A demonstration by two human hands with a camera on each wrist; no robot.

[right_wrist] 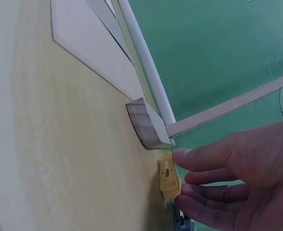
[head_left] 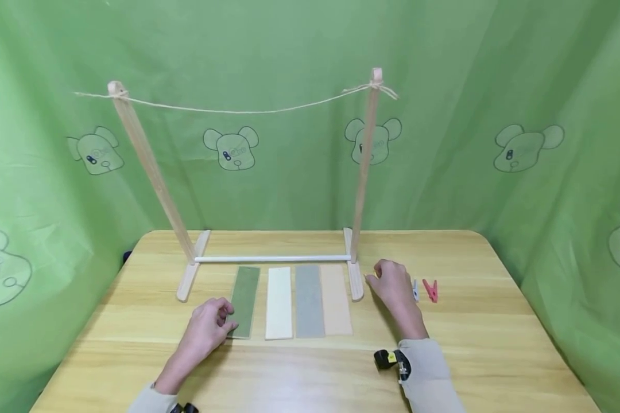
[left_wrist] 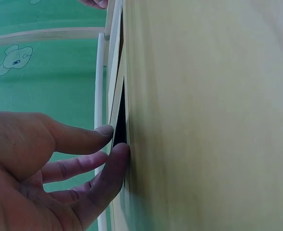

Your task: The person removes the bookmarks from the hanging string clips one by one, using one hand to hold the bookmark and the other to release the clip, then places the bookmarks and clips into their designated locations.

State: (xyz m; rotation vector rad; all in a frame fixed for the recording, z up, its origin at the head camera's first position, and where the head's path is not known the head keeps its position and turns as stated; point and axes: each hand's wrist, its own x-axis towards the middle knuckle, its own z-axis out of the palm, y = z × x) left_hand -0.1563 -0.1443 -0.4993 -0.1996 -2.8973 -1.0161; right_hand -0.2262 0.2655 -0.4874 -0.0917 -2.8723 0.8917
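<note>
Thumb and index finger of my left hand [head_left: 205, 331] pinch the near left edge of a flat green strip [head_left: 245, 301]. The left wrist view shows that edge tilted up off the tabletop, with a dark gap beneath. Beside the wooden stand's right foot, my right hand [head_left: 394, 287] has its thumb and fingertips about a yellow clothespin [right_wrist: 169, 175], mostly hidden in the head view. Close to this hand lie a blue clothespin [head_left: 415, 290] and a red clothespin [head_left: 431, 291]. White [head_left: 279, 304], grey [head_left: 309, 301] and peach [head_left: 336, 300] strips lie right of the green one.
A wooden stand with a left post [head_left: 152, 172], a right post [head_left: 365, 172] and a white crossbar [head_left: 274, 258] stands at the table's back. A sagging string [head_left: 237, 112] joins the post tops. Green curtain [head_left: 299, 195] surrounds the wooden table [head_left: 289, 384].
</note>
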